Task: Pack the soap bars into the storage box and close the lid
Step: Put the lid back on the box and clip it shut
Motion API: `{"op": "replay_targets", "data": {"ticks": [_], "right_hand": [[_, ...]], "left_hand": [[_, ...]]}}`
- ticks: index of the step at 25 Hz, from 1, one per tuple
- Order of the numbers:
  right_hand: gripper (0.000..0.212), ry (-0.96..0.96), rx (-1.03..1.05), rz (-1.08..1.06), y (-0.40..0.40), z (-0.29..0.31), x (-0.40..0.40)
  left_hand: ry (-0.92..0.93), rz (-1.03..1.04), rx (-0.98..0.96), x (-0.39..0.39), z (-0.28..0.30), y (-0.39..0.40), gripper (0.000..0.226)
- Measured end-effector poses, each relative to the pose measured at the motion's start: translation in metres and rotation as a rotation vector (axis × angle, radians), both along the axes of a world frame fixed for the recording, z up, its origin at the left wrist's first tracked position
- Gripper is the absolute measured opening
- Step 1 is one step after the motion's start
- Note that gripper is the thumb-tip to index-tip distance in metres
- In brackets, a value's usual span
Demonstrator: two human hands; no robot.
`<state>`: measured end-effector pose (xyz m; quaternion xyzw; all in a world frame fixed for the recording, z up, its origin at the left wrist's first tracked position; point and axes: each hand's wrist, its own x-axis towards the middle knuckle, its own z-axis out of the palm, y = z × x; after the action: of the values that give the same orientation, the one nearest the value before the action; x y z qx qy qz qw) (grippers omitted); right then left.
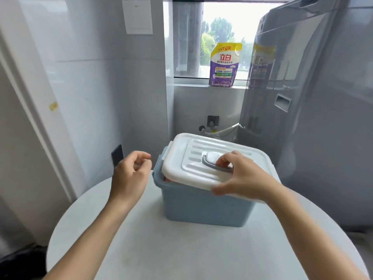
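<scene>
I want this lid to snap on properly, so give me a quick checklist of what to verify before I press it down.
1. Lid over the storage box: ok, resting on top.
2. Lid square with the rim: not ok, it sits skewed, with a gap at the near left corner.
3. Contents below the rim: cannot tell, only something reddish shows in the gap.
4. Right hand on the lid: ok, fingers at the grey handle.
5. Left hand clear of the gap: ok, beside the box, not touching.

Daylight's pouring in through your window, blown out white behind the detergent pouch. Below the window everything's soft and evenly lit, faint shadows only. Fingertips smear with motion blur; walls bow outward toward the edges.
</scene>
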<state>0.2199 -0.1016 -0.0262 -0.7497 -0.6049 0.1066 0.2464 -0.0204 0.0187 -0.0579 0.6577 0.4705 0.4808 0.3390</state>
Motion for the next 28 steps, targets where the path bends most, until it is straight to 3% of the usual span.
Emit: {"op": "replay_targets", "data": {"ticks": [5, 10, 12, 13, 14, 15, 16, 17, 19, 21, 22, 24, 28], "right_hand": [[0.061, 0.024, -0.023, 0.048, 0.020, -0.008, 0.000], [0.065, -0.018, 0.014, 0.112, 0.020, -0.018, -0.006], [0.056, 0.078, -0.028, 0.169, 0.018, -0.017, -0.001], [0.041, 0.134, 0.005, 0.181, 0.015, -0.018, 0.005], [0.022, 0.158, 0.114, 0.135, 0.011, -0.020, 0.014], [0.016, 0.122, 0.251, 0.004, 0.006, -0.025, 0.025], [0.025, 0.124, 0.365, -0.178, -0.001, -0.033, 0.036], [0.034, 0.237, 0.407, -0.368, -0.011, -0.040, 0.047], [0.045, 0.741, 0.244, -0.631, -0.025, -0.053, 0.058], [0.058, 1.135, -0.024, -0.648, -0.032, -0.060, 0.057], [0.061, 1.192, -0.061, -0.651, -0.033, -0.061, 0.056], [0.054, 1.164, 0.046, -0.684, -0.030, -0.060, 0.057], [0.041, 0.925, 0.472, -0.699, -0.022, -0.064, 0.056]], "left_hand": [[0.124, -0.195, -0.026, 0.001, -0.017, 0.012, 0.022], [0.104, -0.130, -0.080, 0.006, -0.022, 0.019, 0.021], [0.070, -0.112, -0.132, 0.007, -0.023, 0.018, 0.023], [0.048, -0.111, -0.161, 0.008, -0.024, 0.017, 0.021], [0.022, -0.115, -0.188, 0.010, -0.025, 0.015, 0.017], [-0.010, -0.120, -0.216, 0.011, -0.026, 0.012, 0.012], [-0.049, -0.123, -0.254, 0.013, -0.026, 0.010, 0.009], [-0.097, -0.126, -0.309, 0.014, -0.026, 0.008, 0.009], [-0.186, -0.141, -0.490, 0.017, -0.027, 0.005, 0.018], [-0.242, -0.185, -0.725, 0.020, -0.029, 0.001, 0.033], [-0.262, -0.204, -0.793, 0.021, -0.031, -0.002, 0.037], [-0.292, -0.181, -0.788, 0.022, -0.033, -0.005, 0.035], [-0.355, -0.145, -0.727, 0.019, -0.030, -0.004, 0.034]]}}
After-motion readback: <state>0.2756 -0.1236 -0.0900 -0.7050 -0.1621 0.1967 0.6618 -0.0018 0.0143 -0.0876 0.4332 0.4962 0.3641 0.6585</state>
